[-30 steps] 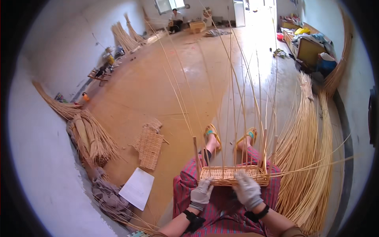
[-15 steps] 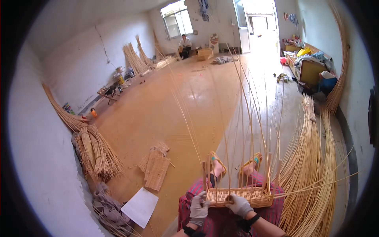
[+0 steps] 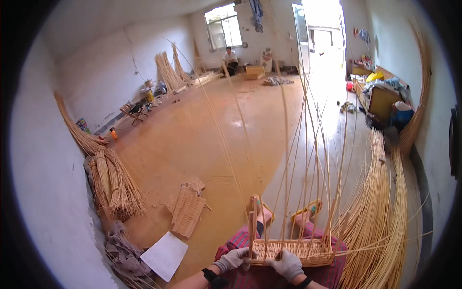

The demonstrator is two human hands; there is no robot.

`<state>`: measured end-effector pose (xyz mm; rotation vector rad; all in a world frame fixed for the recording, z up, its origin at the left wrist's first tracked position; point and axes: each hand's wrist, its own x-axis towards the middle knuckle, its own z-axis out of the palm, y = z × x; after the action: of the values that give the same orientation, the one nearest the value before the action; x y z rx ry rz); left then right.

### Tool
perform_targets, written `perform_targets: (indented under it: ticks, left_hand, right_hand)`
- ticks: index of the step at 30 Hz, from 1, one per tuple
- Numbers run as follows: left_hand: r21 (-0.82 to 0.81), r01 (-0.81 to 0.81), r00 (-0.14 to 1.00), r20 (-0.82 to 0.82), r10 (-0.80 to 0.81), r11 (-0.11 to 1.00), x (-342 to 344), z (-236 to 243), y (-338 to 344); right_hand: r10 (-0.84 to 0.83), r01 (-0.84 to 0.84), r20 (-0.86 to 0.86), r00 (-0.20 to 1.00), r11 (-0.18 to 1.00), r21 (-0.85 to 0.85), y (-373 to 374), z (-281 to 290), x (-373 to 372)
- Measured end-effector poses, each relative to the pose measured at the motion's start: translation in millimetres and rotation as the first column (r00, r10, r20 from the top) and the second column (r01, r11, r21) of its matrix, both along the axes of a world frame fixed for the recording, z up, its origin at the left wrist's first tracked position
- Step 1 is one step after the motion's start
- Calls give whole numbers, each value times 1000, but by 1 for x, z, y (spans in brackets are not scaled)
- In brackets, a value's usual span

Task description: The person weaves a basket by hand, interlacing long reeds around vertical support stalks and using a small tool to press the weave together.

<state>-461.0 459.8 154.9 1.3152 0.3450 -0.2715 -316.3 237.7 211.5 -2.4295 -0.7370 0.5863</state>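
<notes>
Hands [image 3: 233, 259] in whitish gloves [image 3: 289, 265], black wristbands [image 3: 212, 278], reddish striped clothing [image 3: 328, 273], yellow sandals [image 3: 302, 211]

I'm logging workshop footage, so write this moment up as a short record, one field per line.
Main item: shallow wicker basket, on the wearer's lap
Basket state: woven base and low sides; long thin rods stand up from it
Left hand: gloved, at the basket's near left corner
Right hand: gloved, at the near edge, left of middle
Floor, right: long bundles of pale canes
Floor, left: woven panel, white sheet
Background: seated person below a window
</notes>
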Motion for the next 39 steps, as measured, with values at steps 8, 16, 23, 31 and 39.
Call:
perform_targets:
  ticks: [8, 16, 23, 31, 39]
  left_hand:
    - [262, -218, 963, -100, 251, 940, 14, 3, -19]
    - [619, -755, 647, 647, 402, 218, -2, 6, -84]
    - [516, -573, 816, 280, 507, 637, 32, 22, -98]
    - [754, -474, 880, 416, 229, 454, 17, -34, -65]
    - [440, -448, 880, 65, 471, 778, 30, 17, -88]
  right_hand:
    - [-71, 67, -39, 997, 994, -89, 27, 2, 6]
    - [272, -232, -255, 928, 957, 174, -17, -23, 21]
    - [339, -265, -211, 917, 912, 313, -22, -9, 19]
    - [313, -192, -191, 931, 860, 473, -55, -5, 6]
    - [-286, 671, -737, 612, 682, 292, -295, -25, 62]
